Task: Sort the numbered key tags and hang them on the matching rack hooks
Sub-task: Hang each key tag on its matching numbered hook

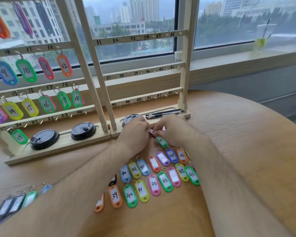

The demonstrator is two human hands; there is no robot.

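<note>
My left hand [135,130] and my right hand [171,129] meet in front of the right rack's base, and both pinch a small red tag [151,133] between the fingertips. A green tag marked 20 [161,141] lies just below my right hand's fingers. Rows of coloured tags numbered around 39 to 46 [154,175] lie on the table between my forearms. The left rack [41,115] carries tags 9 to 19 on its hooks. Bare hooks numbered 31 to 48 line the right rack [143,98].
Black lids [44,139] sit in the rack bases, and two pens [162,114] lie in the right base's groove. More tags [12,204] lie at the left table edge under my left forearm. A drink cup [261,38] stands on the windowsill.
</note>
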